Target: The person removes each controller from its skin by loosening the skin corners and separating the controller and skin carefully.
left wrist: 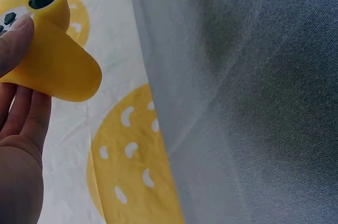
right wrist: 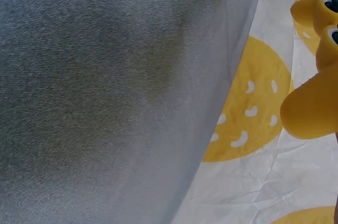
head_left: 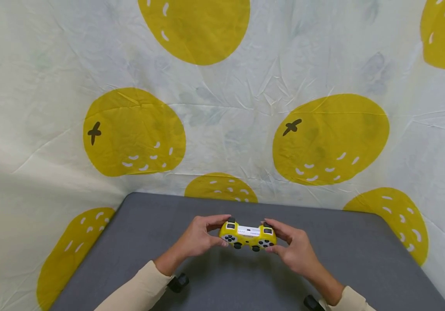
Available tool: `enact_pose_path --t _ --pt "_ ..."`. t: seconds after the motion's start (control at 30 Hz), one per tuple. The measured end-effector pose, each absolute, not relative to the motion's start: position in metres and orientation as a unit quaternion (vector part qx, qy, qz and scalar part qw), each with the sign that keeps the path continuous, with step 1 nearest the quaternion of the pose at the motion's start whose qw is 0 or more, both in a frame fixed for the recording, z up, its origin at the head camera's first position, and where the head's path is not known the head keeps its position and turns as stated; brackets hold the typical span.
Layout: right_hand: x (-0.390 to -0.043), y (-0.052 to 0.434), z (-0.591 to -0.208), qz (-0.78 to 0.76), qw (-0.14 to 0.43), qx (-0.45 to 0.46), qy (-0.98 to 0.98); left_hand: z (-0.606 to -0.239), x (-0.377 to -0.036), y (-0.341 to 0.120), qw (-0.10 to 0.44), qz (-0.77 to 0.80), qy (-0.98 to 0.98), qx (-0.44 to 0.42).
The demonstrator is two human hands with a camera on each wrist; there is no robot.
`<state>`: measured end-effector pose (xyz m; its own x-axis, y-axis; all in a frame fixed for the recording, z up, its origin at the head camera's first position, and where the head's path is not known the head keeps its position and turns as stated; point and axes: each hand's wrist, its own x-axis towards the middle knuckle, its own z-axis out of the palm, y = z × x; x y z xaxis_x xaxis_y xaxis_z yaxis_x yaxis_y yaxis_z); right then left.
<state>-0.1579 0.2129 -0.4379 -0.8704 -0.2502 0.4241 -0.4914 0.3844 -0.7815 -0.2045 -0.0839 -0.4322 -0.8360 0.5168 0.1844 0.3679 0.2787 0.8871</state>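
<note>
Behind everything, across the whole upper part of the frame: a pale crumpled cloth [head_left: 245,108] printed with big yellow fruit shapes, hung down to the floor on both sides.

In the lower middle of the frame: a grey table [head_left: 362,268] with rounded far corners, its top covered in a fine woven fabric, as seen close in both wrist views.

At the bottom edge, left and right of centre: two cream sleeves [head_left: 137,291], reached in toward the middle.

Just above the sleeves, in the lower centre: left hand [head_left: 197,239] and right hand [head_left: 294,250], both with fingers curled, each gripped on one end of a controller. Left thumb pressed on the front face near the black buttons, fingers laid under the handle, as shown in the upper left of the left wrist view. Right fingers mostly out of frame in the right wrist view.

Between the two hands, held just above the table top: the yellow game controller [head_left: 247,236], with black sticks and buttons and a white strip on top.
</note>
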Motion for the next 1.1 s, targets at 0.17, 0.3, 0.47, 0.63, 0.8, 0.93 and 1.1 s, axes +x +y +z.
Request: enact_pose_path --t 0.17,0.3,0.47,0.63,0.8,0.93,1.1 --pt "-0.157 0.212 -0.441 0.498 0.15 0.243 -0.818 -0.434 -0.205 -0.083 0.068 0.532 0.794 0.286" --pt "-0.157 0.212 -0.441 0.485 0.167 0.258 -0.818 -0.433 -0.204 -0.083 0.069 0.536 0.79 0.289" --pt "-0.157 0.213 -0.441 0.467 0.183 0.278 -0.819 -0.432 -0.204 -0.083 0.062 0.54 0.788 0.289" --pt "-0.161 0.214 -0.439 0.476 0.175 0.288 -0.812 -0.431 -0.204 -0.083 0.05 0.547 0.785 0.286" --pt "-0.162 0.214 -0.434 0.47 0.157 0.271 -0.826 -0.431 -0.202 -0.083 0.041 0.554 0.784 0.277" --pt "-0.161 0.214 -0.43 0.424 0.161 0.238 -0.859 -0.431 -0.201 -0.082 0.03 0.556 0.785 0.272" --pt "-0.16 0.214 -0.428 0.401 0.162 0.21 -0.877 -0.429 -0.2 -0.082 0.016 0.554 0.786 0.273"
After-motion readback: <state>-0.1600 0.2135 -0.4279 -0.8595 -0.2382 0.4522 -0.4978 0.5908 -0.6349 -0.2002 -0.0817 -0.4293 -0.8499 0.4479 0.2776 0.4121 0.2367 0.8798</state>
